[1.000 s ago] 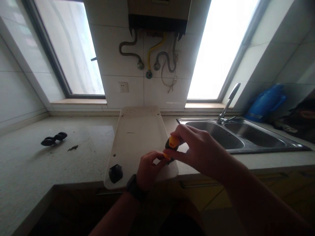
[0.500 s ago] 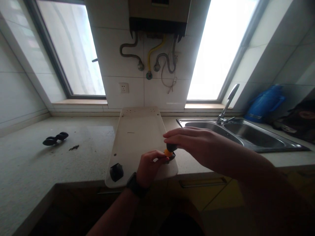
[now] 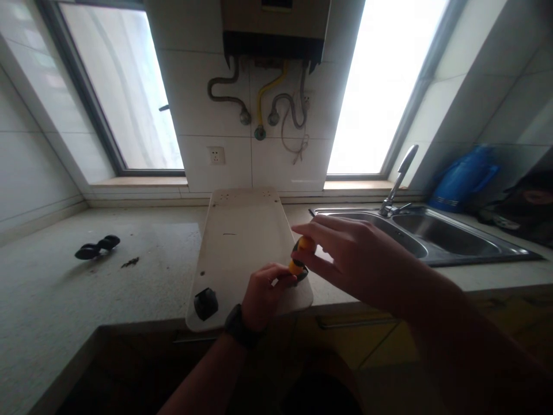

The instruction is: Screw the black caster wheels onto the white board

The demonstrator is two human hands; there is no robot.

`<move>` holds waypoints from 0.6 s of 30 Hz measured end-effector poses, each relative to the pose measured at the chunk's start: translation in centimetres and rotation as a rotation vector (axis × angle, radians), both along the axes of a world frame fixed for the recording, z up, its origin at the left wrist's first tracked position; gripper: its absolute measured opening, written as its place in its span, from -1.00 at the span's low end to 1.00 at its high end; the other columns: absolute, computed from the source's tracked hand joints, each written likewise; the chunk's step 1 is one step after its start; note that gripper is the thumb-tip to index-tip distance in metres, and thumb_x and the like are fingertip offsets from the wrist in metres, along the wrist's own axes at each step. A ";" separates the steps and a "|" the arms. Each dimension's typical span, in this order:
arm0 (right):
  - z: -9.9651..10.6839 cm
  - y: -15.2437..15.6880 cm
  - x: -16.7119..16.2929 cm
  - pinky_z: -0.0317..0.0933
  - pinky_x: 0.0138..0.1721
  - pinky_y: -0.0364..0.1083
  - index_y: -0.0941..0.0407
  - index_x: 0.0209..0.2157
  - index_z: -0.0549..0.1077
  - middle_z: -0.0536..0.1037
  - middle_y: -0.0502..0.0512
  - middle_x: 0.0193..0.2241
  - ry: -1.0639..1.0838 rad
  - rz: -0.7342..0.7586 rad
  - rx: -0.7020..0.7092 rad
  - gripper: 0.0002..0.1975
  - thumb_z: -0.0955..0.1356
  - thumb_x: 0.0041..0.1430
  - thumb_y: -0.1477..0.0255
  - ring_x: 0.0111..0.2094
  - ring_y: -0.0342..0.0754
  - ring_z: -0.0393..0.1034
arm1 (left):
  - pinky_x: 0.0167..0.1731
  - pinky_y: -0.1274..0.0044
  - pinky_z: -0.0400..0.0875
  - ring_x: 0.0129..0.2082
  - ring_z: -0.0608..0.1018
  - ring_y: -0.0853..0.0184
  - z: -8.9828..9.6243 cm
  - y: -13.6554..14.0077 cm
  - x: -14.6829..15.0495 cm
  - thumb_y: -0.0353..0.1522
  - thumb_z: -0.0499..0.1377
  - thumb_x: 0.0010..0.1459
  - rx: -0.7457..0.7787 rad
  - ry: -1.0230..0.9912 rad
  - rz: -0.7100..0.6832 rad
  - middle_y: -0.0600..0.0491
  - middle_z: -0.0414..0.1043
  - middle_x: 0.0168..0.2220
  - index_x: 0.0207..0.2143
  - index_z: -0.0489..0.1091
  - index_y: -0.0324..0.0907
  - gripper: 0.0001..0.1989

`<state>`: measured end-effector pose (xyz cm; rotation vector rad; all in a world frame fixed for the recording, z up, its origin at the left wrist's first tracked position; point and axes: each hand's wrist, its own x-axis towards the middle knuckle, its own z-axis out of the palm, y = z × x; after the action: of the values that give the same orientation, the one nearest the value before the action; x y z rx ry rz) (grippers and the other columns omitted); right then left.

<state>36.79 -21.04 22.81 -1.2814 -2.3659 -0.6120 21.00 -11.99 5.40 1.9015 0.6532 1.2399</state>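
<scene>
A short-handled orange and black screwdriver (image 3: 307, 244) stands tip down over a dark bracket (image 3: 302, 274) at the near right corner of a white panel (image 3: 246, 230). My right hand (image 3: 354, 251) has its thumb and fingers round the handle from the right. Low down, my left hand (image 3: 263, 291) is closed in a pinch at the screwdriver's lower end, beside the bracket; the tip and any screw there are hidden. Another black bracket (image 3: 205, 304) sits at the panel's near left corner. A dark watch (image 3: 239, 327) is on my left wrist.
On the counter (image 3: 164, 236) to the left lie a pair of black rounded parts (image 3: 98, 246) and a small pile of dark screws or bits (image 3: 130, 262). A steel sink (image 3: 453, 236) with a faucet (image 3: 395, 184) is at the right, near a blue jug (image 3: 464, 178).
My right hand has shifted its hold on the handle: the palm and fingers covered the top, and now the orange handle shows between thumb and fingers. My left hand stays at the lower end.
</scene>
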 end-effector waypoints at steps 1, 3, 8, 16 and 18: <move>0.1 -0.2 0.4 0.36 -0.24 -0.06 0.20 0.08 0.47 0.61 0.17 -0.10 -0.001 0.070 -0.042 -0.70 0.32 0.38 0.42 -0.18 -0.02 0.53 | -0.20 0.49 0.41 -0.26 0.59 0.27 0.0 0.0 0.0 -0.45 0.28 0.25 0.012 0.003 0.006 0.04 0.62 -0.27 -0.25 0.61 -0.13 -0.90; 0.2 -0.3 1.4 0.34 0.02 -0.11 0.13 0.27 0.31 0.50 0.16 0.16 0.008 0.166 -0.099 -0.53 0.29 0.36 0.57 0.09 -0.05 0.45 | -0.18 0.48 0.41 -0.24 0.59 0.26 0.0 -0.1 -0.1 -0.44 0.27 0.27 0.014 0.010 0.004 0.03 0.62 -0.25 -0.22 0.61 -0.13 -0.89; 0.3 0.8 2.5 0.26 0.15 -0.10 0.07 0.30 0.29 0.47 0.12 0.17 -0.007 0.256 -0.200 -0.47 0.33 0.34 0.58 0.16 -0.06 0.37 | -0.12 0.45 0.42 -0.18 0.59 0.24 -0.1 0.1 -0.2 -0.40 0.23 0.31 0.016 0.022 -0.059 0.00 0.62 -0.21 -0.18 0.64 -0.12 -0.85; 0.6 0.8 0.6 0.16 -0.37 -0.07 0.14 -0.25 0.48 0.45 0.04 -0.33 -0.170 0.021 0.017 -0.91 0.43 0.28 0.41 -0.37 -0.08 0.35 | -0.19 0.48 0.41 -0.20 0.58 0.26 -0.2 -0.1 -0.2 -0.34 0.27 0.29 0.020 0.048 -0.031 0.01 0.60 -0.20 -0.16 0.62 -0.11 -0.87; 0.4 0.6 -0.2 0.07 -0.44 -0.06 0.14 -0.36 0.44 0.43 0.03 -0.40 -0.175 -0.036 0.098 -0.77 0.46 0.23 0.29 -0.43 -0.08 0.32 | -0.23 0.49 0.40 -0.23 0.57 0.27 -0.2 -0.1 -0.1 -0.33 0.33 0.23 0.027 0.028 0.006 0.03 0.60 -0.21 -0.15 0.60 -0.11 -0.85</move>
<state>36.59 -20.41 23.26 -1.2766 -2.4214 -0.8734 20.88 -12.06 5.25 1.9439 0.6604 1.2335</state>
